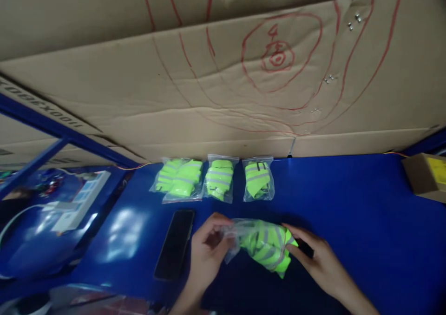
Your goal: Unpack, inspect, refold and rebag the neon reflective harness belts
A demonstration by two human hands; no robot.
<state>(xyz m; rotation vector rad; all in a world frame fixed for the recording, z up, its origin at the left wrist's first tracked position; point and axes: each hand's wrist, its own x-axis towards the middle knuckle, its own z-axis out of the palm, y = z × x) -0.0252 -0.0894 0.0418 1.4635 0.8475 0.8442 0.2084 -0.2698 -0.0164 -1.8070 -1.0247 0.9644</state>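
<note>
- Two hands of mine are at work above the table [362, 208]. My left hand [211, 250] pinches the clear bag [232, 233], thumb and fingers nearly together; my right hand [313, 254] has thumb and finger a little apart, with the end of the cloth [266, 247] between them.
- The cloth lies between my hands, bunched under plastic; how much is inside, I cannot tell.
- To do this well, I believe the plastic should stay taut at left, and the right fingers should push softly, so no fold catches at the edge.
- Left of me lies the phone [174, 245].
- Farther, four filled packs [258, 180] stand in a row before the cardboard [209, 87].
</note>
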